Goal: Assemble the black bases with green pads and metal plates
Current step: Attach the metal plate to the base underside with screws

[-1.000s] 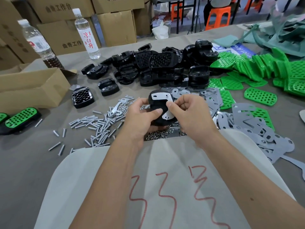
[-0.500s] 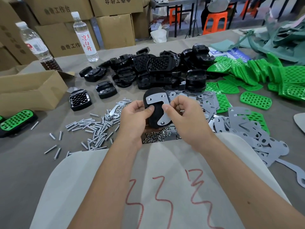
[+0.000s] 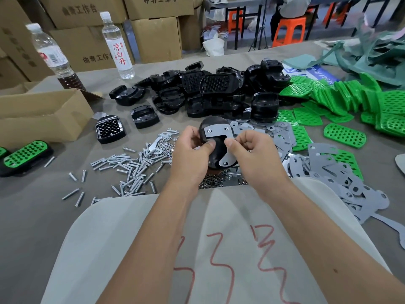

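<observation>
A black base [image 3: 215, 148] is held upright above the table between both hands, its back turned towards me. A grey metal plate [image 3: 217, 133] lies on that back, with screw heads at its corners. My left hand [image 3: 190, 155] grips the base from the left, thumb pressed on its face. My right hand [image 3: 252, 157] pinches the plate's lower edge with thumb and forefinger. A heap of black bases [image 3: 210, 95] lies behind, green pads [image 3: 344, 134] to the right, loose metal plates [image 3: 328, 170] at right front.
Bolts [image 3: 131, 167] and small nuts [image 3: 215, 179] are scattered left of and under the hands. Finished green-topped units [image 3: 24, 155] sit at far left by an open carton [image 3: 41, 115]. Two bottles [image 3: 117, 43] and stacked boxes stand behind. White fabric [image 3: 219, 238] covers my lap.
The base with its plate has tipped more upright and risen slightly. Both hands shifted their hold on it; the right thumb now pinches the plate's lower arm.
</observation>
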### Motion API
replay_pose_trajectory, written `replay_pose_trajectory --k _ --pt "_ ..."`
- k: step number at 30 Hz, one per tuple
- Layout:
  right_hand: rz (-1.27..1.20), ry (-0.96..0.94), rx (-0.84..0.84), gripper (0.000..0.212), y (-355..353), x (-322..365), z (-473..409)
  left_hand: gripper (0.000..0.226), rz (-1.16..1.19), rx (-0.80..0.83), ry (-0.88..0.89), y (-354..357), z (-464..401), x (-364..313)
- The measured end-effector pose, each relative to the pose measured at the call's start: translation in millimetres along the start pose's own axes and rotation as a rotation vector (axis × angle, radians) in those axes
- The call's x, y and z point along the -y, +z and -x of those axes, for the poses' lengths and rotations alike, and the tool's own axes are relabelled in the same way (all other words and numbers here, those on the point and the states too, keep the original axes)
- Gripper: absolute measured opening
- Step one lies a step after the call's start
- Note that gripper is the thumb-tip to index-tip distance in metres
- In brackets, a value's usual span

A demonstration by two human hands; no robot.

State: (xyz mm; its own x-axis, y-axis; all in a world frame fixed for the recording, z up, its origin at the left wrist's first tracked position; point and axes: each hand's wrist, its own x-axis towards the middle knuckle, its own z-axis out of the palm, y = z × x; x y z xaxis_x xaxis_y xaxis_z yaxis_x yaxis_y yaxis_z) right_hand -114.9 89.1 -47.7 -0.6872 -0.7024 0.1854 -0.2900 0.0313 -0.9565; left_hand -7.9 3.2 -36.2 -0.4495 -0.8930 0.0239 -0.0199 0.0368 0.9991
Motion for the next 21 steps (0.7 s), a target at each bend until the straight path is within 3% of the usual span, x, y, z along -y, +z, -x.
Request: replay_pose_trajectory --k 17,21 --pt "-0.219 0.079 -0.024 0.023 -3.3 0.7 0.0 0.011 0.211 0.08 -0.075 -5.5 5.7 -3.4" --pt "-0.42 0.129 0.152 0.02 -8.6 4.9 -1.1 0.016 0.134 0.152 0.015 -7.5 3.9 -3.4"
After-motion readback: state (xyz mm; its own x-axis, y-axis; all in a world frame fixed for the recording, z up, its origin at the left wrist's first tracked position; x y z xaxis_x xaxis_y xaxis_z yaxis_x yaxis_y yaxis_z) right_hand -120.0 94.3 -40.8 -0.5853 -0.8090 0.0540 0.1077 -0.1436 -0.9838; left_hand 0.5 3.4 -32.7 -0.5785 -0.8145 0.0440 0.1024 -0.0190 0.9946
